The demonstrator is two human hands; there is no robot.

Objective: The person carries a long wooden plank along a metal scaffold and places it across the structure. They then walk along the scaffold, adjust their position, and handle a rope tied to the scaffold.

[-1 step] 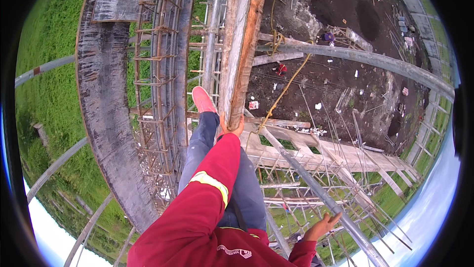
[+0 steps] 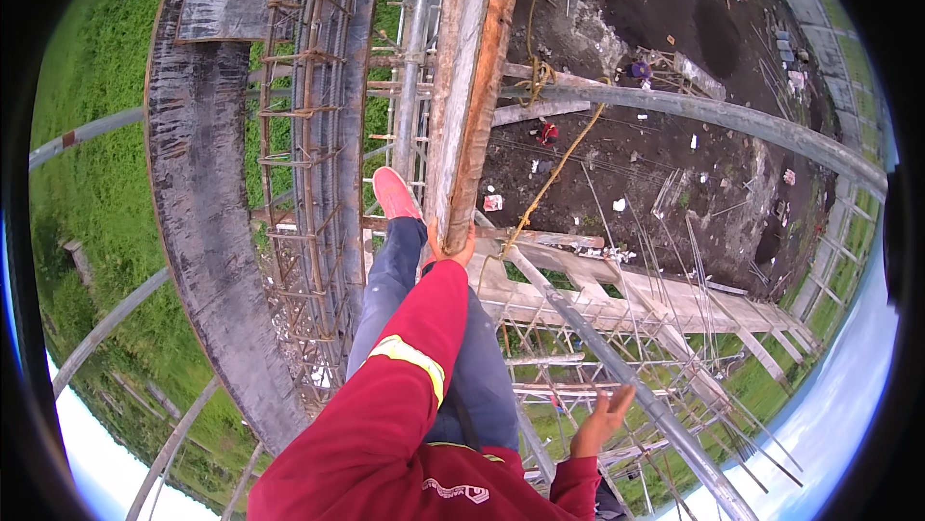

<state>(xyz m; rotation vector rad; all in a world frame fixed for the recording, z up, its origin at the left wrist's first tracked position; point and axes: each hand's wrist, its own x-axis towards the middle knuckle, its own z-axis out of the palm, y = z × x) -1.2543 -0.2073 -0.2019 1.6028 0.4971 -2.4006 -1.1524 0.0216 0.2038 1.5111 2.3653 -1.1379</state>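
A long wooden formwork panel (image 2: pixel 461 126), edged with rough orange-brown timber, runs away from me with its near end at my legs. My left hand (image 2: pixel 455 245) is wrapped round that near end, fingers along one side and thumb side on the other. Lower right, my right hand (image 2: pixel 603 421) is raised with its fingers stretched out and nothing in it. It is beside a slanting metal scaffold pipe (image 2: pixel 646 400); whether the fingertips touch the pipe I cannot tell. My pink shoe (image 2: pixel 395 193) rests left of the panel, by the scaffold pipes.
A rebar cage (image 2: pixel 313 135) runs along the left, beside dark, stained form panels (image 2: pixel 202 164). A curved guard pipe (image 2: pixel 732 116) crosses on the right, with a yellow rope (image 2: pixel 559 174) tied near it. Far below lie dark ground, debris and concrete beams (image 2: pixel 568 299).
My right hand has moved left and slightly up, away from its place by the slanting pipe, and its fingers now point more upward. My left hand keeps its hold on the formwork panel.
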